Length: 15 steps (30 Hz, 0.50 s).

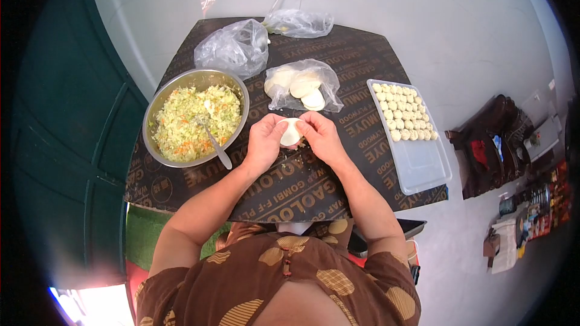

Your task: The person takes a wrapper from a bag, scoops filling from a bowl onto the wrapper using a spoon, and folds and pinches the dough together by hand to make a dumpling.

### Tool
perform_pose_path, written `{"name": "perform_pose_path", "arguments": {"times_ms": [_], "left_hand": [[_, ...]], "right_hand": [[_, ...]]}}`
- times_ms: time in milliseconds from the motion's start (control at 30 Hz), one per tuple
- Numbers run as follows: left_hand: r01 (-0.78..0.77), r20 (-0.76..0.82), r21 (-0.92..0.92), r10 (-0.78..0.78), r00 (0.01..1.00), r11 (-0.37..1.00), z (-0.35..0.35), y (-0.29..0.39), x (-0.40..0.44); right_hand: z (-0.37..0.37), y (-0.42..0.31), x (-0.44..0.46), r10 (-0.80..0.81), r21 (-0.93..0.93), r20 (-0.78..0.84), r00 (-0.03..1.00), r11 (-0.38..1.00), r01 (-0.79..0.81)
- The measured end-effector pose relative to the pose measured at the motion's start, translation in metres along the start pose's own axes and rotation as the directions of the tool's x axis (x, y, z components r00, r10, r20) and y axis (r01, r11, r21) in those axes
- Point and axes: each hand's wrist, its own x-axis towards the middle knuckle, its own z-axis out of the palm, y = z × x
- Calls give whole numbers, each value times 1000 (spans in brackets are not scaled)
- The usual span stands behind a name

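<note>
A round white dough wrapper (291, 133) is held between my two hands above the front middle of the table. My left hand (264, 140) pinches its left edge, and my right hand (323, 137) grips the right edge. Just beyond my fingers lies a clear plastic bag (329, 81) with a stack of dough wrappers (305, 86) in and spilling from it. To the left stands a steel bowl (244, 108) of chopped vegetable filling (193, 121), pale green with orange bits. A metal spoon (219, 150) rests in it, its handle over the rim.
On the right, a translucent plastic tray (423, 166) carries rows of filled dumplings (403, 111) in its far part. Two crumpled plastic bags (234, 48) lie at the back of the dark printed table (272, 196). A dark carved chair (498, 142) stands beyond the right side.
</note>
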Motion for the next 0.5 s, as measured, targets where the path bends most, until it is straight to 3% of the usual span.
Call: {"name": "perform_pose_path", "arguments": {"times_ms": [100,300,367,500], "left_hand": [[-6,4,9,6,1000,1000,1,2,-1],[-2,-50,-76,-1,999,997,4,7,-1],[1,-47,-78,-5,999,997,1,7,0],[-28,35,57,26,999,998,-2,0,2]], "right_hand": [[-1,0,1,-51,-52,-6,999,997,50],[-2,-5,0,-11,44,28,1000,999,10],[-4,1,1,-79,-160,40,996,984,85],[-4,1,1,-28,2,-16,999,1000,28]]}}
